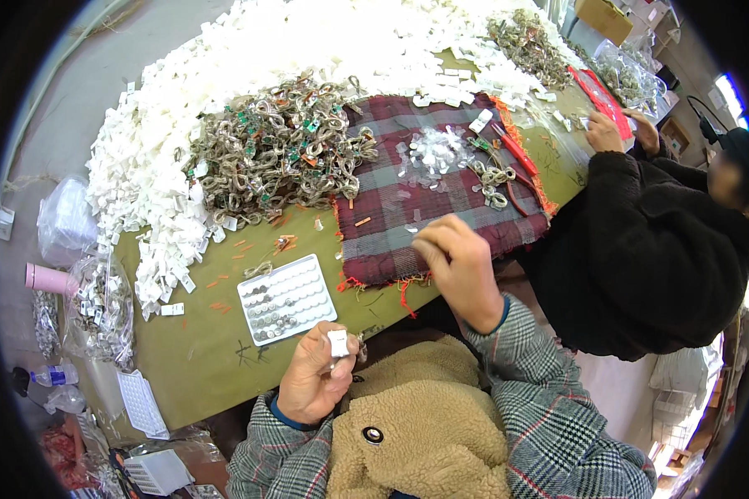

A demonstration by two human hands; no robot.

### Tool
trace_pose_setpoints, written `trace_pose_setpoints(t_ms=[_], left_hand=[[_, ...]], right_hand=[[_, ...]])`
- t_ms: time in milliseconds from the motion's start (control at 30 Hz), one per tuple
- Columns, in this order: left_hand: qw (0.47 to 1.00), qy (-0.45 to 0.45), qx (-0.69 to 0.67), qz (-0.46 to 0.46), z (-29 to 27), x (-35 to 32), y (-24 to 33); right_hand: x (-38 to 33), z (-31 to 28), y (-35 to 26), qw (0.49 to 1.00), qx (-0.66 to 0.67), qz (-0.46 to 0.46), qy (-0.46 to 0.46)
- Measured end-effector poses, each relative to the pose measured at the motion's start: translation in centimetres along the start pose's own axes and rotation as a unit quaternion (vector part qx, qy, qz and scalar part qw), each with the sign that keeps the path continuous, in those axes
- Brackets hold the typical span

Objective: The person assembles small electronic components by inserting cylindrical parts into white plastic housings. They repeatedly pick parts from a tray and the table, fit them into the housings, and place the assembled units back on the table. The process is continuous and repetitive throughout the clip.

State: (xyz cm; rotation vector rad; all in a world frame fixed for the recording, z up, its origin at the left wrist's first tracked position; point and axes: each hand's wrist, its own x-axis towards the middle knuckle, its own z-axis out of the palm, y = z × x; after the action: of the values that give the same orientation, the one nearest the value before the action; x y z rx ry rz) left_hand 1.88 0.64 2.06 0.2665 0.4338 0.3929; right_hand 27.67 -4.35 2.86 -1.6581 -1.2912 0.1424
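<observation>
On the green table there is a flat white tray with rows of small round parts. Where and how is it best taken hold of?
Probably by its two short ends, one hand on each, coming in low from the sides and lifting level. The white tray lies flat on the table, turned at an angle, and its rows of small parts sit loose on top, so a pinch at one corner could tip them out.

Wearer: two bare hands, checked sleeves.
Left hand (312, 382) and right hand (458, 270): grey plaid sleeves with red lines, blue inner cuffs.
</observation>
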Motion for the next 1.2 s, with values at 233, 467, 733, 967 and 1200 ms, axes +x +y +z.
trace_pose_setpoints(t_ms=[233,467,733,967,1200], left_hand=[[0.999,0.027,0.032,0.023,-0.1,0.6,-0.1],[0.996,0.029,0.027,0.078,-0.6,-0.4,0.3],[0.990,-0.013,0.026,0.139,-1.2,-3.6,1.0],[0.990,0.016,0.055,0.132,-1.7,-5.3,1.3],[0.993,0.027,0.062,0.097,-1.9,-5.1,1.1]], right_hand=[[0.8,1.8,1.9,0.993,-0.115,0.002,0.010],[0.8,2.3,-1.1,0.997,-0.065,-0.017,-0.033],[-2.8,5.0,-9.7,0.940,0.180,-0.180,-0.226],[-2.8,6.1,-11.0,0.918,0.147,-0.252,-0.268],[-1.9,5.1,-10.8,0.890,0.106,-0.266,-0.355]])
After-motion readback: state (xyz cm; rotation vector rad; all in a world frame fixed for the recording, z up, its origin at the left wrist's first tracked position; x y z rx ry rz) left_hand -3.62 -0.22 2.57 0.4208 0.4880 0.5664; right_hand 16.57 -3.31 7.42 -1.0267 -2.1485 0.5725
